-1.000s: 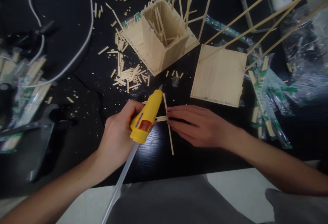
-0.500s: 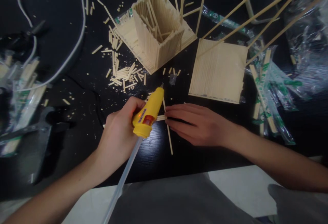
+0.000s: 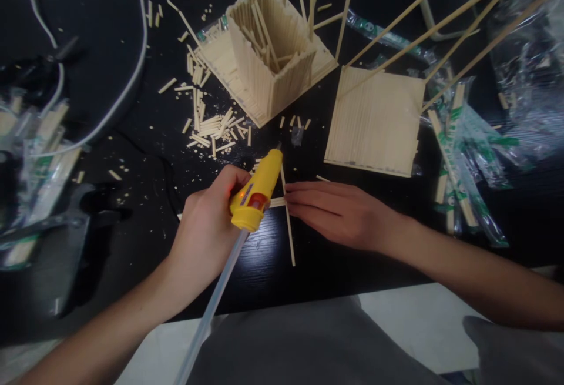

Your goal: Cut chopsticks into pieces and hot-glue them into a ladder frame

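My left hand (image 3: 207,214) is closed around a yellow hot glue gun (image 3: 256,192), its nozzle pointing away from me over the table. A long translucent glue stick (image 3: 214,300) sticks out of its back end. A small orange light glows on the gun's side. My right hand (image 3: 341,211) has its fingers pressed together, with the fingertips on a thin wooden stick (image 3: 289,238) lying on the table; the thumb is hidden. Short sticks (image 3: 277,202) meet that stick crosswise from the left, partly hidden behind the gun.
A stick-built box (image 3: 273,50) stands on a square base beyond my hands. To its right lies a flat stick panel (image 3: 374,120) with long uprights. Cut stick pieces (image 3: 215,126), wrapped chopsticks (image 3: 453,156), a white cable (image 3: 132,73) and a black clamp-like tool (image 3: 79,220) lie around.
My right hand's fingers have drawn closer together at the stick. The glue gun has shifted very slightly, still in my left hand.
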A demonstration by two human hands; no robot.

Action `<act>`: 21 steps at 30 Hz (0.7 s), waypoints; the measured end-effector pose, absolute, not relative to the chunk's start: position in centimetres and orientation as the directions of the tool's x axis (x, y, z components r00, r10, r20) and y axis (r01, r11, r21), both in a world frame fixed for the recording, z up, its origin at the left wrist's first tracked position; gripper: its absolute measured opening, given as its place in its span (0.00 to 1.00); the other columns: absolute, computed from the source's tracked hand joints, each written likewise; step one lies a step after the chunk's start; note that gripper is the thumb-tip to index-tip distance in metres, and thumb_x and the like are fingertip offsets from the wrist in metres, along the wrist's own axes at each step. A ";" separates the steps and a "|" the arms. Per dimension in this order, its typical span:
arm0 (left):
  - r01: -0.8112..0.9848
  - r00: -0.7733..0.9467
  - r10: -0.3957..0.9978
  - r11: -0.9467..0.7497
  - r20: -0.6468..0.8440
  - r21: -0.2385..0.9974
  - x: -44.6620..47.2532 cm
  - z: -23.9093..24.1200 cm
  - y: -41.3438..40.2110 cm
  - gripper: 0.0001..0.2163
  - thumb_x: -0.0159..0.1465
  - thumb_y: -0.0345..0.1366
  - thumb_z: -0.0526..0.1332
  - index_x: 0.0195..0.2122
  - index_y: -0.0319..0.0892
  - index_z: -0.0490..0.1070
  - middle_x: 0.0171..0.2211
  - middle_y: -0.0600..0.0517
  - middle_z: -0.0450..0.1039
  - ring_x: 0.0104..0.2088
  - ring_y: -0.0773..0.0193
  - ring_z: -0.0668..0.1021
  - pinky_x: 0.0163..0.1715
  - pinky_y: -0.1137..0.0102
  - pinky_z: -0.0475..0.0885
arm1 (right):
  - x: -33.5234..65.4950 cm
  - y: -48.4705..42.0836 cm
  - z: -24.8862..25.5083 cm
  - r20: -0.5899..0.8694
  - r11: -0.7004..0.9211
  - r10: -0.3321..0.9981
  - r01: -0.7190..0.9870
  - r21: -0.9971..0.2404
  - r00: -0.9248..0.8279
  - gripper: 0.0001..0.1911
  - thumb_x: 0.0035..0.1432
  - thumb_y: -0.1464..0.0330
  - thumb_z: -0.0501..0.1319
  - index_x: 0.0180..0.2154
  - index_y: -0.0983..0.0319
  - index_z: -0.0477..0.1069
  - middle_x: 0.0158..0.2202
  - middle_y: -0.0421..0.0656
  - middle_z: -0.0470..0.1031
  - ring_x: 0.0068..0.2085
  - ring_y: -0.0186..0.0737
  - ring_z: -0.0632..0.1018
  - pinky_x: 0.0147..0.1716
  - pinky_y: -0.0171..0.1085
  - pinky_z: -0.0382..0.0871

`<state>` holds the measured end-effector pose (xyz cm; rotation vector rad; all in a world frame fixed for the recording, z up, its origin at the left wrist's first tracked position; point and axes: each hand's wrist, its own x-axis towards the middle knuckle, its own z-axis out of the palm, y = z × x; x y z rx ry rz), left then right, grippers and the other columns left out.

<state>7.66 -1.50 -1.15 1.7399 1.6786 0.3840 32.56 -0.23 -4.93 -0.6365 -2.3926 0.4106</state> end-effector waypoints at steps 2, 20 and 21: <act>0.762 0.124 0.962 0.065 -0.244 0.644 7.7 -1.1 -1.5 0.10 0.62 0.40 0.70 0.41 0.48 0.71 0.33 0.59 0.81 0.28 0.66 0.79 0.27 0.71 0.68 | 32.5 -0.2 -5.0 0.484 0.835 0.535 0.343 -0.430 -0.693 0.08 0.70 0.76 0.63 0.48 0.69 0.79 0.48 0.51 0.86 0.54 0.48 0.85 0.56 0.45 0.83; 0.747 0.111 0.958 0.094 -0.263 0.658 7.8 -1.2 -1.5 0.11 0.61 0.38 0.70 0.42 0.49 0.71 0.36 0.59 0.82 0.32 0.65 0.81 0.28 0.71 0.69 | 32.7 -0.1 -4.9 0.504 0.872 0.477 0.314 -0.376 -0.720 0.08 0.68 0.78 0.64 0.47 0.71 0.80 0.48 0.53 0.85 0.56 0.49 0.84 0.57 0.44 0.82; 0.747 0.111 0.958 0.095 -0.264 0.658 7.8 -1.2 -1.5 0.11 0.61 0.38 0.70 0.41 0.49 0.70 0.36 0.60 0.82 0.32 0.65 0.81 0.28 0.71 0.69 | 32.7 -0.1 -4.9 0.503 0.873 0.475 0.316 -0.371 -0.723 0.07 0.69 0.77 0.64 0.46 0.71 0.80 0.47 0.52 0.85 0.55 0.48 0.84 0.57 0.44 0.83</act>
